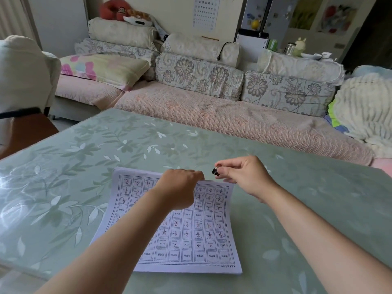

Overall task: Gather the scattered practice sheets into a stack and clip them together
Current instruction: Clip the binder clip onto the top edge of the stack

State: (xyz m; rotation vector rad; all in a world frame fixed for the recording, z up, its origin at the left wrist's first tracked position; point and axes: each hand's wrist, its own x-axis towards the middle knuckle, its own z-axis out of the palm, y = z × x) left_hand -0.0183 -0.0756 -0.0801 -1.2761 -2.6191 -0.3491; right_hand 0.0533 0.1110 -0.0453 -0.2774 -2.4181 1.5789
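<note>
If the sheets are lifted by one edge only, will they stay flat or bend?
Probably bend: the sheets curve up where the left hand holds their far edge. They look thin, so likely light. On the glossy table they may slide when pushed.

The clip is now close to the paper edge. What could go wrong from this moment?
The binder clip is small and only pinched in the fingertips of the right hand; it may slip or snap shut before reaching the paper.
The left hand holds the stack of sheets at one spot of the far edge; the rest lies free on the table, so sheets could shift and be clipped unevenly.
</note>
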